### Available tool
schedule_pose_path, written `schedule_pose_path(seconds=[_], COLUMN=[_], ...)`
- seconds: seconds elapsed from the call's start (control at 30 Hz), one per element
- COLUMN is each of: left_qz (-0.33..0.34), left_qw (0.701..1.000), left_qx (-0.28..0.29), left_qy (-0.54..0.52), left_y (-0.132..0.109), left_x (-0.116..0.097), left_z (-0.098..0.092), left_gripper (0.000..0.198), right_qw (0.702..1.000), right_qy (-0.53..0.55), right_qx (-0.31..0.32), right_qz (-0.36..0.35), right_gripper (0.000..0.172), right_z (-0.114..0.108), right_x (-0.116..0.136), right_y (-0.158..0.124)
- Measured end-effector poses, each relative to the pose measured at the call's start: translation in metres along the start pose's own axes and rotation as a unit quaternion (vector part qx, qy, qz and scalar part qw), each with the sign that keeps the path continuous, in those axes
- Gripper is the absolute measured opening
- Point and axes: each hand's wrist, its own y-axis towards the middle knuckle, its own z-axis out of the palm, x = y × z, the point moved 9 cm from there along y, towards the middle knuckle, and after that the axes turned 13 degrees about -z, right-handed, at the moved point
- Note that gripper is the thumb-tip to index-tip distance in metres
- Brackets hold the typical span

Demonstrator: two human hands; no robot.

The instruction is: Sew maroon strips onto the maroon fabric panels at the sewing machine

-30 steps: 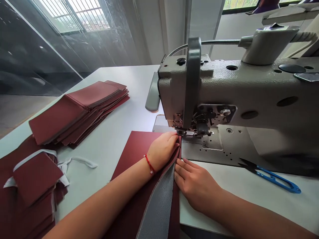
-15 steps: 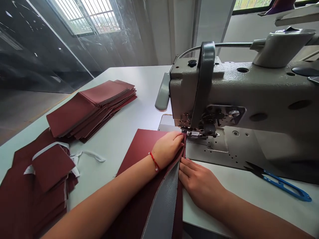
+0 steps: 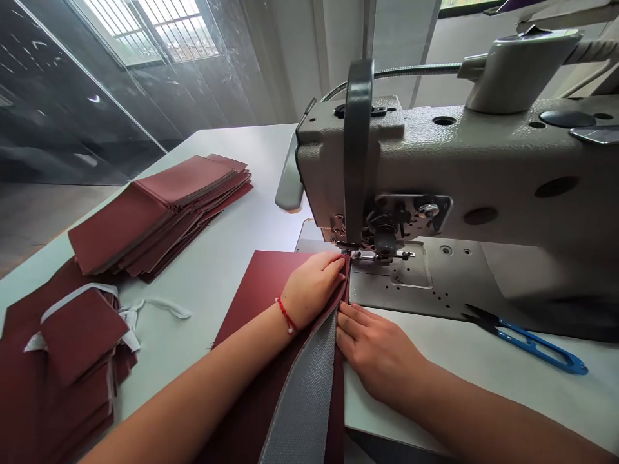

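Note:
A dark red fabric piece point(image 3: 264, 283) with a grey underside point(image 3: 304, 399) folded up along its right edge lies on the white table point(image 3: 227, 258). Its top edge sits at the presser foot point(image 3: 360, 252) of the grey sewing machine point(image 3: 459, 167). My left hand point(image 3: 314, 287) lies on the fabric, fingers curled over the folded edge just short of the foot. My right hand point(image 3: 374, 351) rests flat beside the fold, fingertips pressing against the edge.
A stack of red fabric pieces point(image 3: 159, 212) sits at the left. Sewn red pieces with white straps point(image 3: 77, 328) pile at the near left. Blue thread snips point(image 3: 532, 341) lie on the table at the right. A lamp point(image 3: 517, 71) arches over the machine.
Both hands and the fabric stay at the presser foot. Only the view has shifted slightly.

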Motion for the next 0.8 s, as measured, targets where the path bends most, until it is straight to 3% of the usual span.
schedule_pose_path(seconds=[0.8], left_qz=[-0.060], left_qw=[0.998], left_qx=[0.029], left_qy=[0.018], left_y=[0.002], left_x=[0.001], left_z=[0.010], left_gripper=[0.015], right_qw=[0.998], right_qy=[-0.055], right_qx=[-0.025], right_qz=[-0.003], right_gripper=[0.029], right_z=[-0.002], right_x=[0.006], right_y=[-0.003])
